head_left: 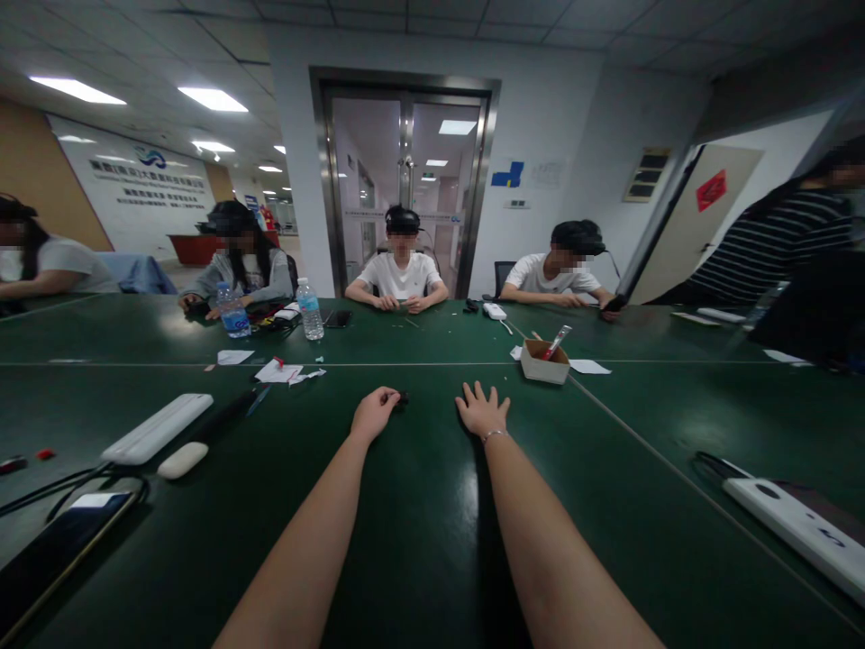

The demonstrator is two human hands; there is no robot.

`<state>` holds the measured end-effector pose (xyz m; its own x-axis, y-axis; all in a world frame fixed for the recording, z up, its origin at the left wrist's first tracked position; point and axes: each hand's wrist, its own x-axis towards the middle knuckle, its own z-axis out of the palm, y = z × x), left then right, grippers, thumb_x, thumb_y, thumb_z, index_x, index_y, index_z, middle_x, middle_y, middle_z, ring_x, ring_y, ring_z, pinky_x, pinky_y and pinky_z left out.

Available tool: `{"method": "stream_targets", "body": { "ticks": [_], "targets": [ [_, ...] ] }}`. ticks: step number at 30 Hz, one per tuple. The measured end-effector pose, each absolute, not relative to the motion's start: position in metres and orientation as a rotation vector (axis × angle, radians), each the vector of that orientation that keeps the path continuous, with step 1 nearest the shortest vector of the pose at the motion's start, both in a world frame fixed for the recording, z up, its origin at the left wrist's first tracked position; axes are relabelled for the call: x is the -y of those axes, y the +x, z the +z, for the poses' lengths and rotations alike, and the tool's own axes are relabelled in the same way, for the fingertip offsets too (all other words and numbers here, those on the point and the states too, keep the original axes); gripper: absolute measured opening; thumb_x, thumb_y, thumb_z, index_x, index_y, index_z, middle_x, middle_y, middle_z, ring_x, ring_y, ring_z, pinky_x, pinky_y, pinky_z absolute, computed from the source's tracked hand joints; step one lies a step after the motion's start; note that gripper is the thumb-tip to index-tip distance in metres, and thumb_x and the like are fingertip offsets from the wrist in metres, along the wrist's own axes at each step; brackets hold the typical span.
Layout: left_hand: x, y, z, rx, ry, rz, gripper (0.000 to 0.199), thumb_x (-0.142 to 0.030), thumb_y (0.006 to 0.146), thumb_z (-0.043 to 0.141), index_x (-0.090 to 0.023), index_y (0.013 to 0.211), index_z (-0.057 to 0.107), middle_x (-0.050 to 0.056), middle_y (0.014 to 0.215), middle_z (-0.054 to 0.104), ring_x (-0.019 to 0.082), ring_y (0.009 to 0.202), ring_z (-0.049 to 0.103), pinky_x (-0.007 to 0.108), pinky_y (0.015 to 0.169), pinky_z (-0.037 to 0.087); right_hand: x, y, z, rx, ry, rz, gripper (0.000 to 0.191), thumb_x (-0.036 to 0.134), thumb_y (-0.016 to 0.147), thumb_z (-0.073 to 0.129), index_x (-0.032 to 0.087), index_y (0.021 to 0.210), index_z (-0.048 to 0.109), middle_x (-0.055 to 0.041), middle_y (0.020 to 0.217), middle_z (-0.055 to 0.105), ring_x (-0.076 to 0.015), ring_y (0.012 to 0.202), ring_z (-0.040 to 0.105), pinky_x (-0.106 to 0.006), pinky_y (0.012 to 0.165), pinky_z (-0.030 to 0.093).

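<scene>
"What have you got in the left hand [376, 413]?"

"I've got its fingers closed on a small black item [404, 398], down at the counter [432, 487], in front of me and a little left of the middle."

"Which way does it point?"

"The end I can see pokes out past my fingertips to the right, towards my other hand. I'd call that roughly crosswise, but most of it is hidden and it's too small for me to be sure of the long axis."

"And the right hand [482, 415]?"

"Palm down on the counter, fingers spread apart and pointing away from me, holding nothing. The two hands are well apart."

"Any containers?"

"An open cardboard box [544, 368], beyond my right hand and off to its right. A slim red-and-clear item [558, 342] leans in it, its top end sticking up over the rim and tilted right. I can't make out the bottom of the box. A white paper [590, 367] lies just beside it on the right."

"And the bottles?"

"Two, both upright, far left of the box: a clear bottle [310, 313] with a pale cap, and a blue-capped bottle [233, 315] further left. I can't tell how full either is. Nearer me on the left lies a rounded white case [183, 461]; it looks shut, so I can't see inside."
</scene>
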<state>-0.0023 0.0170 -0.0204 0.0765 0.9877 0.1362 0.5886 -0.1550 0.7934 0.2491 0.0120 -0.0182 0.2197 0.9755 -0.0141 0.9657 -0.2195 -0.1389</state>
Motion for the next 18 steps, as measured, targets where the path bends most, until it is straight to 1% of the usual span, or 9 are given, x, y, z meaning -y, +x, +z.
{"method": "stream_targets", "body": {
  "ticks": [1,3,5,6,8,10,13,16,18],
  "targets": [
    [-0.016,-0.002,-0.019,-1.587,1.820,0.892,0.040,-0.053,0.080,0.043,-0.026,0.102,0.061,0.003,0.092,0.066,0.016,0.077,0.059,0.024,0.060,0.040,-0.011,0.240,-0.018,1.949,-2.314,0.156,0.060,0.054,0.087,0.015,0.030,0.142,0.018,-0.0013,0.151,0.012,-0.0307,0.136,0.006,-0.057,0.102,0.001],
    [-0.015,0.004,-0.018,-1.635,1.831,0.845,0.039,-0.054,0.080,0.043,-0.027,0.103,0.061,0.002,0.093,0.066,0.016,0.077,0.059,0.024,0.060,0.039,-0.010,0.221,-0.017,2.057,-2.154,0.189,0.057,0.045,0.090,0.014,0.024,0.142,0.022,-0.0024,0.150,0.015,-0.0221,0.137,0.010,-0.044,0.107,0.003],
    [-0.015,0.014,-0.018,-1.665,1.813,0.848,0.038,-0.052,0.081,0.043,-0.027,0.103,0.061,0.002,0.094,0.066,0.015,0.079,0.060,0.023,0.061,0.039,-0.010,0.205,-0.015,2.074,-2.010,0.280,0.055,0.037,0.092,0.012,0.018,0.140,0.028,-0.0043,0.148,0.023,-0.0175,0.136,0.017,-0.036,0.108,0.009],
    [-0.015,0.021,-0.018,-1.670,1.794,0.869,0.036,-0.051,0.081,0.043,-0.027,0.102,0.061,0.002,0.092,0.067,0.015,0.079,0.060,0.023,0.062,0.039,-0.009,0.199,-0.014,2.029,-1.943,0.337,0.055,0.037,0.092,0.012,0.017,0.139,0.032,-0.0055,0.146,0.029,-0.0169,0.134,0.023,-0.034,0.107,0.014],
    [-0.015,0.035,-0.019,-1.647,1.751,0.918,0.034,-0.048,0.082,0.042,-0.026,0.101,0.061,0.002,0.087,0.068,0.014,0.078,0.061,0.023,0.064,0.040,-0.010,0.190,-0.013,1.811,-1.862,0.482,0.055,0.040,0.092,0.011,0.020,0.135,0.038,-0.0063,0.136,0.045,-0.0178,0.123,0.041,-0.032,0.099,0.029],
    [-0.016,0.047,-0.019,-1.624,1.740,0.924,0.032,-0.048,0.082,0.043,-0.028,0.098,0.061,0.001,0.083,0.068,0.014,0.075,0.061,0.024,0.065,0.040,-0.011,0.184,-0.012,1.597,-1.779,0.541,0.051,0.044,0.091,0.018,0.022,0.127,0.047,-0.0074,0.121,0.058,-0.0187,0.109,0.054,-0.030,0.089,0.038],
    [-0.017,0.054,-0.017,-1.646,1.719,0.922,0.031,-0.049,0.082,0.043,-0.029,0.097,0.062,0.000,0.082,0.069,0.015,0.075,0.061,0.025,0.066,0.040,-0.015,0.177,-0.013,1.486,-1.631,0.577,0.038,0.042,0.087,0.033,0.023,0.102,0.061,-0.0054,0.101,0.066,-0.0180,0.092,0.060,-0.027,0.078,0.043],
    [-0.018,0.053,-0.015,-1.651,1.701,0.962,0.032,-0.049,0.083,0.041,-0.029,0.096,0.062,0.001,0.085,0.068,0.016,0.077,0.061,0.026,0.067,0.041,-0.021,0.167,-0.015,1.444,-1.536,0.589,0.032,0.041,0.084,0.039,0.020,0.087,0.063,-0.0048,0.090,0.067,-0.0171,0.082,0.060,-0.026,0.073,0.043],
    [-0.020,0.052,-0.015,-1.647,1.710,0.998,0.033,-0.050,0.083,0.040,-0.029,0.095,0.062,0.002,0.088,0.068,0.017,0.079,0.060,0.027,0.067,0.041,-0.025,0.162,-0.017,1.427,-1.509,0.574,0.033,0.041,0.083,0.038,0.020,0.083,0.063,-0.0048,0.086,0.067,-0.0164,0.079,0.059,-0.025,0.071,0.042]
  ]
}}
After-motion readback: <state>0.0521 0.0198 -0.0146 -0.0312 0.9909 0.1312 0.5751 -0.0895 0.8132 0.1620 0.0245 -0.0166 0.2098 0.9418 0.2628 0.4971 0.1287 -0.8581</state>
